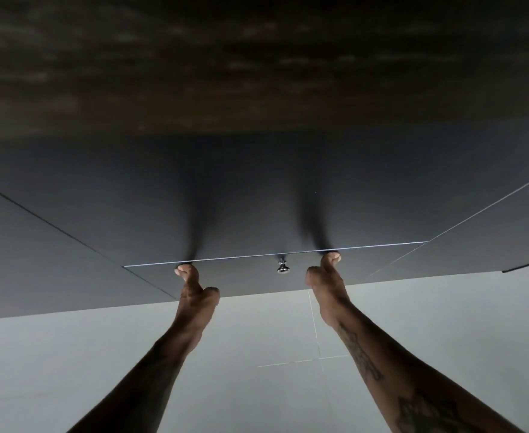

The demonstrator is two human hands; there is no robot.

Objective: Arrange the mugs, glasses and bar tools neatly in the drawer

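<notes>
I look down the dark grey face of a cabinet. A low drawer front (244,278) with a small metal knob (283,267) sits flush with the panel above it, with only a thin bright seam between them. My left hand (194,287) touches this front to the left of the knob, fingers bunched together, fingertips at the seam. My right hand (327,276) rests the same way to the right of the knob. Neither hand holds anything. No mugs, glasses or bar tools are in view.
A dark wooden countertop (257,73) runs across the top of the view, blurred. Neighbouring grey cabinet fronts (54,260) flank the drawer on both sides. Below lies a pale tiled floor (257,370).
</notes>
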